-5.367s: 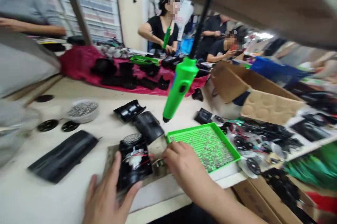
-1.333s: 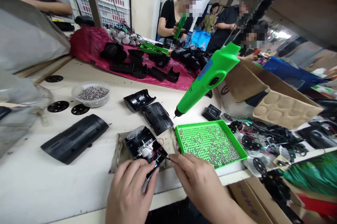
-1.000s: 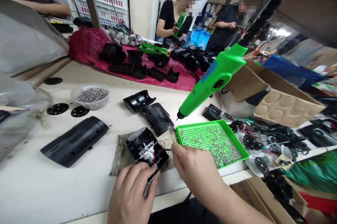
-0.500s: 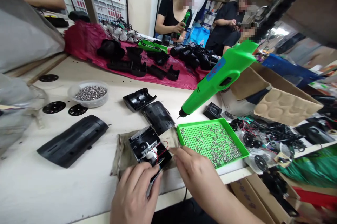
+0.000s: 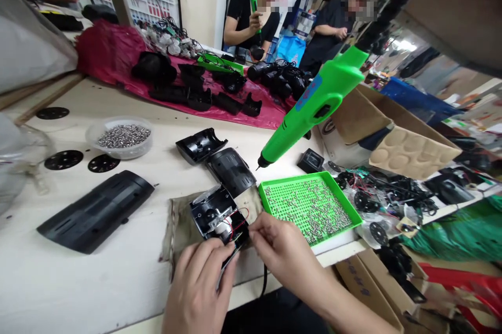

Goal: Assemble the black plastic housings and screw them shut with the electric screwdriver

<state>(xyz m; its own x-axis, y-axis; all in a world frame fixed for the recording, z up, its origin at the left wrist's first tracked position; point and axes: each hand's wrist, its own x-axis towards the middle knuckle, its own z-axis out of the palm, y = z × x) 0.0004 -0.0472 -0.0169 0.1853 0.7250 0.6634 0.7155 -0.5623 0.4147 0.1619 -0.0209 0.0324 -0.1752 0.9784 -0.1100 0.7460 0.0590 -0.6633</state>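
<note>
An open black housing (image 5: 204, 210) with a white motor part (image 5: 224, 226) and red wires lies on a grey-brown cloth (image 5: 178, 224). My left hand (image 5: 204, 276) grips the near end of this housing between fingers and thumb. At its right side, by the red wires, my right hand (image 5: 280, 245) has its fingers drawn together; whatever is between them is too small to make out. A green electric screwdriver (image 5: 309, 109) hangs above, its tip over the far left corner of a green tray (image 5: 358, 217) of screws. Black shell pieces (image 5: 232, 171) rest behind the housing.
A bowl (image 5: 135, 152) of small metal parts, black discs (image 5: 63, 160) and a large black shell (image 5: 98, 211) are on the left. Cardboard boxes (image 5: 353, 114) and tangled wired parts stand right. More black shells lie on pink plastic (image 5: 113, 54). Co-workers are behind.
The camera view has shifted slightly. My right hand's fingers have drawn closer together beside the housing. My left hand keeps its hold. A person behind has raised a green tool.
</note>
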